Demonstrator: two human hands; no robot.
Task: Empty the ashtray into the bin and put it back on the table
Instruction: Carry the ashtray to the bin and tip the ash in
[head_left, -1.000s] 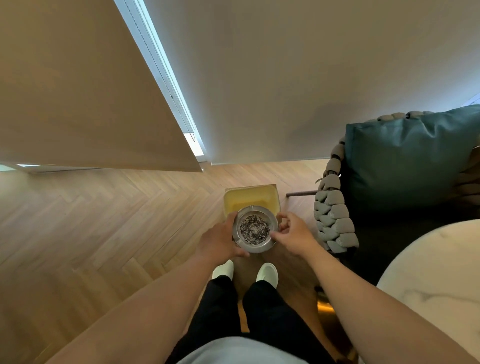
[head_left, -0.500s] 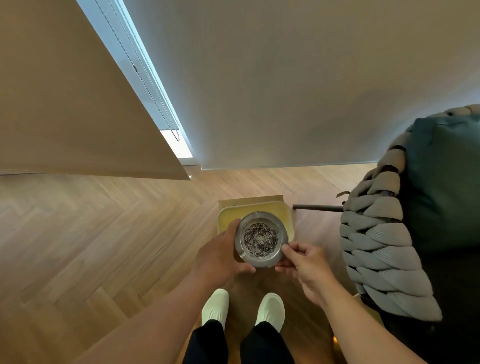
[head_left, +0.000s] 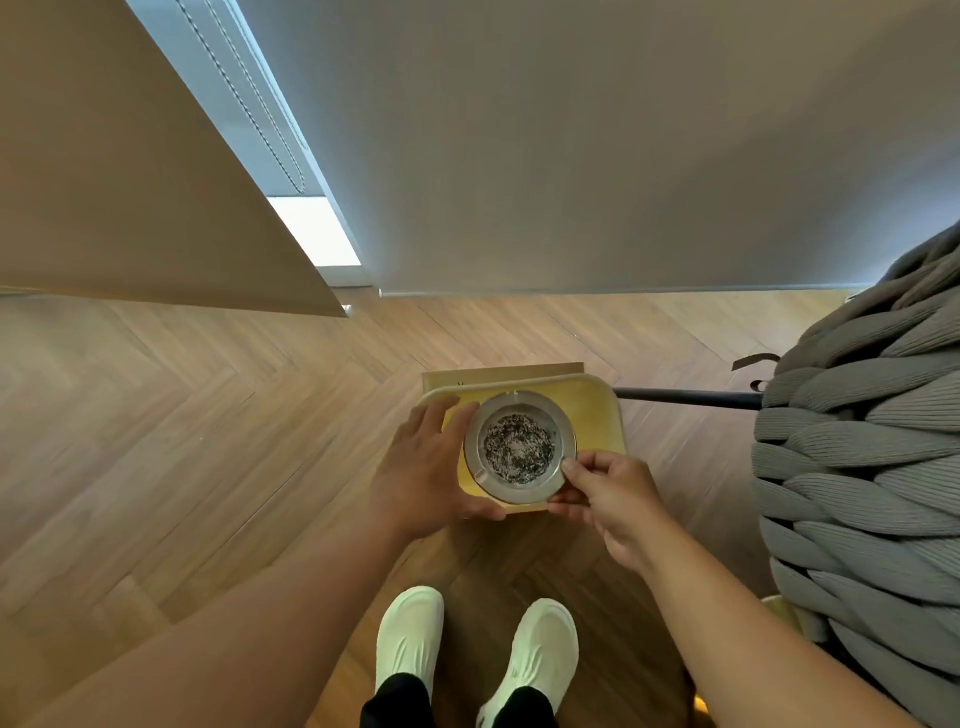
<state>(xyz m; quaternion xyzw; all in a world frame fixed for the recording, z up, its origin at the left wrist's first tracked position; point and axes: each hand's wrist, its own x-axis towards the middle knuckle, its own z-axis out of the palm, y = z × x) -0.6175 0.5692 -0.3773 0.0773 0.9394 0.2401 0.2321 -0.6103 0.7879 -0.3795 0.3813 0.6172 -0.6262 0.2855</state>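
Observation:
A round metal ashtray full of dark ash is held level above a yellow rectangular bin that stands on the floor. My left hand cups the ashtray's left side and underside. My right hand pinches its rim at the lower right. The bin's opening is partly hidden behind the ashtray and my hands. The table is out of view.
A chair with thick grey woven rope fills the right side, and its dark leg bar runs just right of the bin. A grey wall rises behind the bin. My white shoes stand on herringbone wood flooring.
I have leaned in over the bin, so the ashtray now hangs lower and over its opening. Both hands keep their hold. The green cushion and marble table have left the view.

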